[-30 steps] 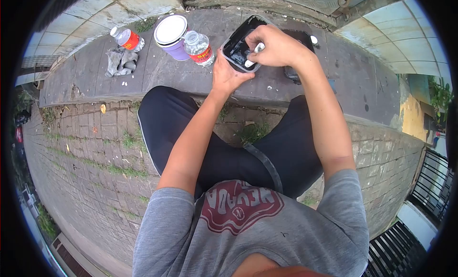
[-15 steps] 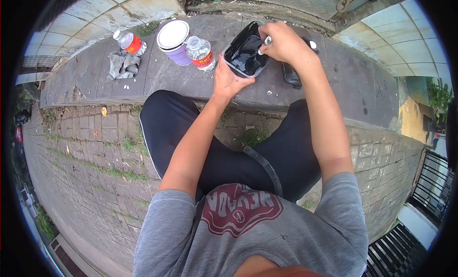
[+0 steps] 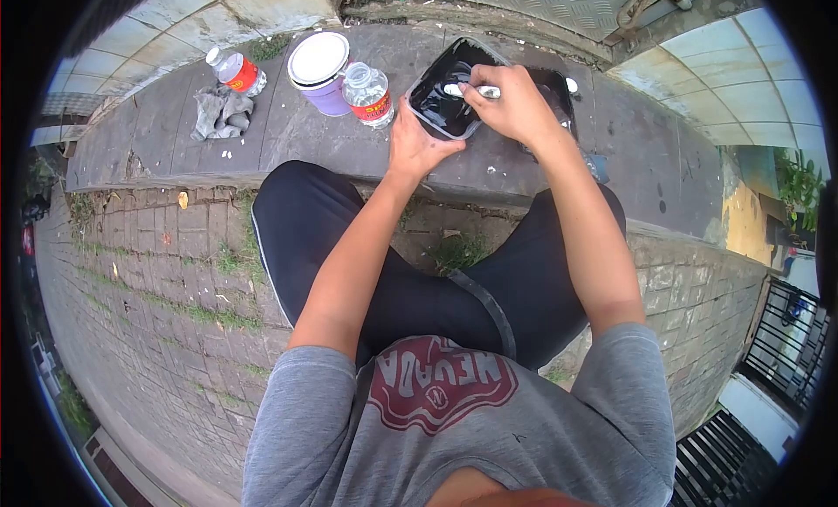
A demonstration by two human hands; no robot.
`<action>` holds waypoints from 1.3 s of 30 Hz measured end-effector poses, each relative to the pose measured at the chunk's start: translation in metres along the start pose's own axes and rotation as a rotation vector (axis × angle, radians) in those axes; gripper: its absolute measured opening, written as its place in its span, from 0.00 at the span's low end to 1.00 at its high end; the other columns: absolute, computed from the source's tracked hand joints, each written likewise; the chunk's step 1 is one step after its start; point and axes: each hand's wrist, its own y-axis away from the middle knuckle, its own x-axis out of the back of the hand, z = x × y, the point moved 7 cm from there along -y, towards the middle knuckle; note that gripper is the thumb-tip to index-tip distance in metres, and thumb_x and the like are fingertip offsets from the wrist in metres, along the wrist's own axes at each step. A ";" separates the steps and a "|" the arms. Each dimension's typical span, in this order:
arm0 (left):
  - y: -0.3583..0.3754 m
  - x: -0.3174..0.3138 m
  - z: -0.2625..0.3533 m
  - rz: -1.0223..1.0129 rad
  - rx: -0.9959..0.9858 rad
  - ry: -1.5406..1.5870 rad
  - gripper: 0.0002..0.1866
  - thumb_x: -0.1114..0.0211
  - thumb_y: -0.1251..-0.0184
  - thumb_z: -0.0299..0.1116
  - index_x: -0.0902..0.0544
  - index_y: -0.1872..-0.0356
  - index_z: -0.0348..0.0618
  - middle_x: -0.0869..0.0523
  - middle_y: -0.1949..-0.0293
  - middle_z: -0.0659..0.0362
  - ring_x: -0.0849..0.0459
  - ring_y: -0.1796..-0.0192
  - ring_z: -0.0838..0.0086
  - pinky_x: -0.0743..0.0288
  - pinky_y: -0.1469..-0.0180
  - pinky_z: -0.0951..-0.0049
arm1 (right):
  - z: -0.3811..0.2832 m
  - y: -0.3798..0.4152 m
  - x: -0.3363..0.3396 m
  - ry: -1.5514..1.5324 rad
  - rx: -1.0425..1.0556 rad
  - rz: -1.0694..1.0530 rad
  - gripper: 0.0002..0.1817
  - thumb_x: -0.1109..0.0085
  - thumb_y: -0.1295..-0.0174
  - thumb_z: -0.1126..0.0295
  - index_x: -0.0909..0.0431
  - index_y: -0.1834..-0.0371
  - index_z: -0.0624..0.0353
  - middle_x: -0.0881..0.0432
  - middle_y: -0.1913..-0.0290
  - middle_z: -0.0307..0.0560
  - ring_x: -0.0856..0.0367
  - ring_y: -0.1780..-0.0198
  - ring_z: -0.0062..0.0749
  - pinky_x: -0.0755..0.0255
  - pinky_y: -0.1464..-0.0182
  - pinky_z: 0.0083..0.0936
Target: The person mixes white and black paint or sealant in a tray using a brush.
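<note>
My left hand [image 3: 421, 142] is closed on the near left corner of a clear plastic container [image 3: 470, 133], its thumb along the near side. Glossy black liquid, like paint, coats the inside and lies in the bottom. My right hand [image 3: 515, 105] pinches a white-handled tool [image 3: 476, 91] over the container; the tool's working end cannot be made out. Just left of my left hand stands an uncapped clear bottle [image 3: 370, 98] with a red label. A dark tray [image 3: 559, 96], partly hidden by my right wrist, lies to the right of the container.
A purple paint can [image 3: 321, 79] with a white lid stands behind the bottle. Farther left are a second red-labelled bottle [image 3: 237, 74] and a crumpled grey cloth [image 3: 222, 114]. Everything rests on a grey stone ledge [image 3: 297, 144] in front of my knees, with tiled walls behind.
My right hand has moved slightly left and nearer to me, and the white handle now lies flatter across the container. My left hand keeps its hold. More of the dark tray shows.
</note>
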 end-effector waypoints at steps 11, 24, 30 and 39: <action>0.000 -0.001 0.000 -0.023 -0.036 0.000 0.61 0.08 0.73 0.40 0.35 0.31 0.39 0.18 0.39 0.44 0.17 0.36 0.47 0.22 0.33 0.55 | 0.008 0.005 0.018 -0.060 -0.023 -0.060 0.12 0.31 0.35 0.68 0.18 0.64 0.68 0.17 0.72 0.56 0.24 0.70 0.40 0.24 0.56 0.34; 0.000 0.000 -0.002 -0.020 -0.011 0.019 0.61 0.08 0.74 0.41 0.33 0.30 0.39 0.19 0.38 0.45 0.17 0.35 0.48 0.23 0.32 0.55 | 0.028 -0.001 -0.015 -0.458 -0.248 -0.006 0.18 0.30 0.29 0.60 0.19 0.71 0.64 0.21 0.77 0.36 0.22 0.72 0.16 0.26 0.64 0.23; -0.001 -0.003 -0.003 -0.034 0.000 0.008 0.62 0.08 0.74 0.38 0.35 0.29 0.41 0.20 0.37 0.45 0.18 0.34 0.49 0.23 0.31 0.56 | 0.031 0.000 0.002 -0.275 -0.241 -0.062 0.17 0.29 0.31 0.63 0.21 0.73 0.64 0.22 0.77 0.36 0.24 0.73 0.18 0.28 0.66 0.23; 0.000 -0.005 -0.005 -0.027 -0.029 0.027 0.63 0.08 0.75 0.38 0.34 0.28 0.42 0.20 0.37 0.46 0.18 0.34 0.49 0.24 0.30 0.56 | 0.022 -0.009 0.016 -0.044 -0.092 0.243 0.17 0.28 0.34 0.61 0.14 0.64 0.69 0.17 0.76 0.60 0.19 0.72 0.31 0.22 0.60 0.32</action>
